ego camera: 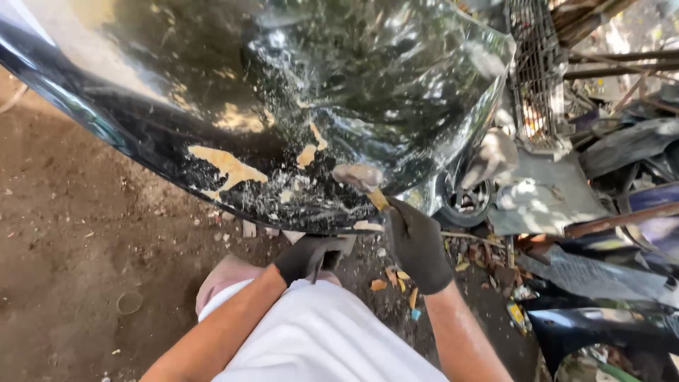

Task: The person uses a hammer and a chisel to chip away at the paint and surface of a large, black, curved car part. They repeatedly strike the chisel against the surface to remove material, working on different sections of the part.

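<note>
Hammer (359,178), gripped in the gloved right hand (417,244) at frame centre, is held against the dented black panel (233,106); a glancing blow could chip more paint. Left hand's (311,256) fingers are curled under the panel's lower edge, where they could be struck.

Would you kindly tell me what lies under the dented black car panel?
Under the black car panel lie bare dirt ground, paint chips and the gloved left hand at its lower edge. The right hand holds a hammer against its face. Anything further beneath is covered.

Wire grille (535,71), wheel (467,201), scrap panels (601,279)
</note>
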